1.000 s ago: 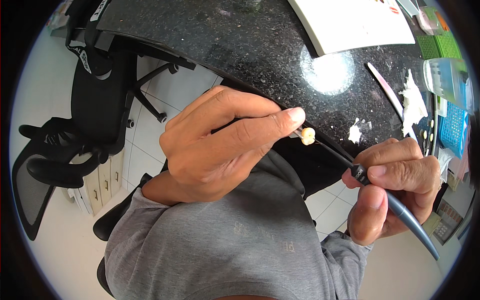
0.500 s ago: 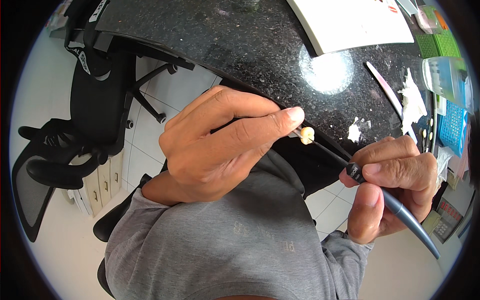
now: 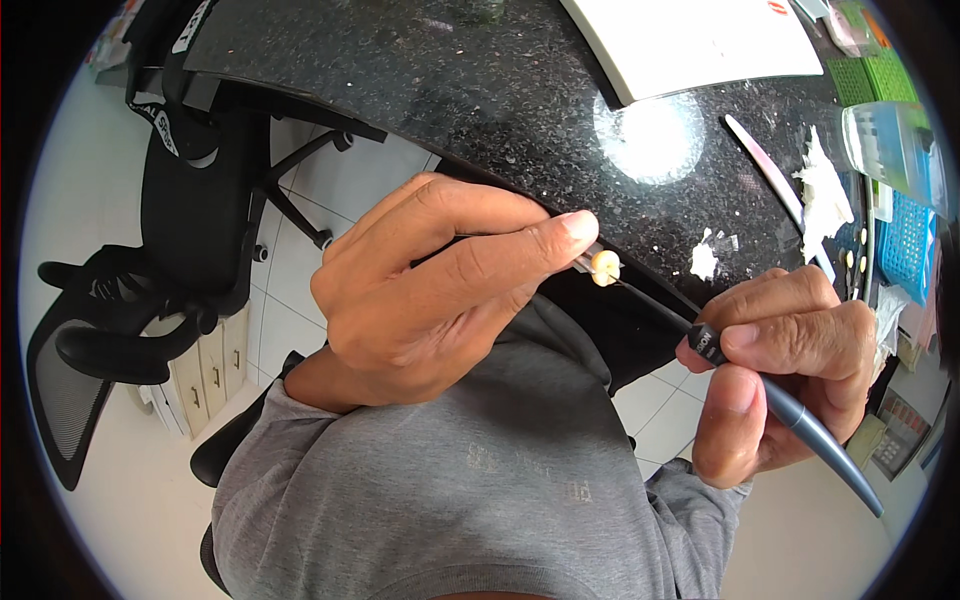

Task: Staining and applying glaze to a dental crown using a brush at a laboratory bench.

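My left hand (image 3: 440,290) is raised in front of me, its fingers pinched around a small clear stick that carries a tiny cream bead (image 3: 604,266) at its tip. My right hand (image 3: 790,365) grips a dark blue-grey handled tool (image 3: 800,425) whose thin needle points up-left and touches the bead. Both hands hover just off the edge of the black speckled countertop (image 3: 480,90). The grey sleeve of my left arm fills the lower middle.
A white board (image 3: 690,40) lies at the back of the counter. A pink-and-white nail file (image 3: 770,180), crumpled white tissue (image 3: 825,190), green and blue baskets (image 3: 900,240) and a clear box sit at the right. A black office chair (image 3: 170,220) stands left on the tiled floor.
My right hand and the tool have drifted slightly down and right; the needle stays at the bead. The left hand has barely moved.
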Tool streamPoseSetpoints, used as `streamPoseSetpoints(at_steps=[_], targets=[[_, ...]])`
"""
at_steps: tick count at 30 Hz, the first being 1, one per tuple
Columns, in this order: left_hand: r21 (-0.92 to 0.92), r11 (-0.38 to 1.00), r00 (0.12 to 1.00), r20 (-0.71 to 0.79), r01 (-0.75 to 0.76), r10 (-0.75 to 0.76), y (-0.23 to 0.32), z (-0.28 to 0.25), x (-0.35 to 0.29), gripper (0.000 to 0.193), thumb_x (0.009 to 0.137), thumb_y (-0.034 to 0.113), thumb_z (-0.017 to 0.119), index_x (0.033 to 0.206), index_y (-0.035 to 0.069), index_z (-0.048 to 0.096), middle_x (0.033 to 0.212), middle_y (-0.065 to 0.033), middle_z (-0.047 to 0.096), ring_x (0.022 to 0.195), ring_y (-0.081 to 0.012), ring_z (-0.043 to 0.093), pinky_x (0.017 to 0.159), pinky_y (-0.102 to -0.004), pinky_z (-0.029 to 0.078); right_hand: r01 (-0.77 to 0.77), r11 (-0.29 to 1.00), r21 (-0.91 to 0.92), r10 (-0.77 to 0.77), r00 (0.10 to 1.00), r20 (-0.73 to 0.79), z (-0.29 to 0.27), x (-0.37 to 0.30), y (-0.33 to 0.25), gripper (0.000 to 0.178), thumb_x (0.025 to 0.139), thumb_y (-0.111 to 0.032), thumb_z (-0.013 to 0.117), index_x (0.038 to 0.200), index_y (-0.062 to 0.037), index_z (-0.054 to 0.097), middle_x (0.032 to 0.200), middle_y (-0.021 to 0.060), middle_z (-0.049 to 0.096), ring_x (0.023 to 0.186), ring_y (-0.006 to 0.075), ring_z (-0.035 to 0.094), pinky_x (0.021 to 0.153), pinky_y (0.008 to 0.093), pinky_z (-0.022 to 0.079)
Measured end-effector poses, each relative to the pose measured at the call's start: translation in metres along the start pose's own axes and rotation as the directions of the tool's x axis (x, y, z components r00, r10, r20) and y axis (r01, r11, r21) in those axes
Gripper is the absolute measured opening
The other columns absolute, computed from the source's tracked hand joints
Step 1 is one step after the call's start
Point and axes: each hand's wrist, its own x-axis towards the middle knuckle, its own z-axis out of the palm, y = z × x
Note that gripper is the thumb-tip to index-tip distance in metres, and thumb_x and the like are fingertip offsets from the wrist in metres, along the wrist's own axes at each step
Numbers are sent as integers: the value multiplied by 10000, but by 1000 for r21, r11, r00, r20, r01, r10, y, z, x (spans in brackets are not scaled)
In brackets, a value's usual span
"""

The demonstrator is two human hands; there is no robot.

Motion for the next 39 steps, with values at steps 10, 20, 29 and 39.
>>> streamPoseSetpoints(at_steps=[10, 20, 29, 39], targets=[[-32, 999, 1000, -8, -1, 1, 1, 3, 0, 264, 710, -109, 700, 957, -16, 678, 799, -106, 631, 638, -131, 563, 537, -212, 424, -7, 997, 81, 5, 999, 34, -11, -3, 1, 246, 852, -223, 621, 878, -29, 471, 689, 110, 506, 515, 134, 517, 449, 205, 413], [-165, 970, 982, -17, 180, -186, 6, 2, -1, 237, 736, -104, 694, 946, 5, 687, 809, -102, 643, 654, -108, 617, 523, -183, 469, 37, 817, -576, -162, 973, -167, -61, -35, 3, 178, 848, -46, 601, 975, 78, 595, 783, 146, 548, 540, 106, 456, 497, 194, 343], [-230, 962, 982, -75, 150, -171, -1, 12, -4, 215, 731, -79, 711, 928, 4, 696, 804, -101, 648, 671, -115, 620, 561, -188, 502, -134, 827, -546, -46, 952, -303, -56, -38, 8, 181, 706, 74, 666, 888, 76, 664, 790, 156, 645, 690, 202, 580, 621, 251, 446], [-191, 977, 994, -38, 91, -100, 1, 7, 1, 260, 728, -74, 709, 969, 24, 690, 799, -92, 646, 666, -122, 642, 575, -187, 549, -112, 909, -401, -135, 833, -537, -57, -53, 10, 195, 892, -123, 532, 877, 66, 575, 738, 163, 576, 566, 154, 497, 471, 198, 374]])
